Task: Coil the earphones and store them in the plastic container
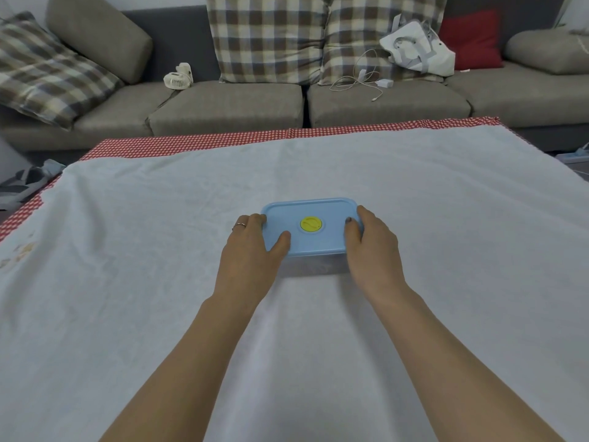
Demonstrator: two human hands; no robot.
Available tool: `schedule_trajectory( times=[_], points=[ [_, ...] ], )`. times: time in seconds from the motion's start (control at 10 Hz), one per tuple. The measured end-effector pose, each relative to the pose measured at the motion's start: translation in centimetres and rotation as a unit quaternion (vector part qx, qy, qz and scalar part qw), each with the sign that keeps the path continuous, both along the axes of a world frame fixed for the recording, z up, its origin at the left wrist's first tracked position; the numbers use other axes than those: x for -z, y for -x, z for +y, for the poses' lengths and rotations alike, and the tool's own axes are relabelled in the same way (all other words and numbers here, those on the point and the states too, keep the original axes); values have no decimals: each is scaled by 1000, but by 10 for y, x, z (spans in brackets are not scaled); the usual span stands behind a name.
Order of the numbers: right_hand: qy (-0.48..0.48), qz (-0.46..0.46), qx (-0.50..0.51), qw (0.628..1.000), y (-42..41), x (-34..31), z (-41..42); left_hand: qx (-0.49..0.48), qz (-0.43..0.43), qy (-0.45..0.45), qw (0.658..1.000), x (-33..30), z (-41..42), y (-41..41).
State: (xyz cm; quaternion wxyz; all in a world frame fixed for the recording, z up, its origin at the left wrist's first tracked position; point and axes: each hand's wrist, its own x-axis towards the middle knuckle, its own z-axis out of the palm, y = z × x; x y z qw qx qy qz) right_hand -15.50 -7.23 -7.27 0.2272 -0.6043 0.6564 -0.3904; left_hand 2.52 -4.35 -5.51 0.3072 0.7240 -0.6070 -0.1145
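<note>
A clear plastic container (314, 267) with a blue lid (315, 242) and a yellow round valve (311, 224) stands at the middle of the table. The lid lies on top of it. My left hand (251, 250) grips the container's left end, thumb on the lid and fingers curled round the edge. My right hand (371, 244) grips the right end the same way, thumb on top of the lid. I see no earphones on the table; the inside of the container is hidden by the lid and my hands.
A white cloth (159, 250) with a red dotted border (223, 140) covers the table. Behind it is a grey sofa (229, 103) with plaid cushions, a small white fan (178, 77), a white cable with charger (366, 78) and a white bag (417, 47).
</note>
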Motion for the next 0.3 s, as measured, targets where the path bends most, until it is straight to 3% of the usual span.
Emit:
schedule_trajectory(
  times=[0.2,0.3],
  points=[
    [1,-17,-9,1000,0,-3,6,18,5,-16,1000,1,2,2],
    [-43,9,-1,999,2,-10,8,27,-39,-46,998,-9,2,-4]
  ],
)
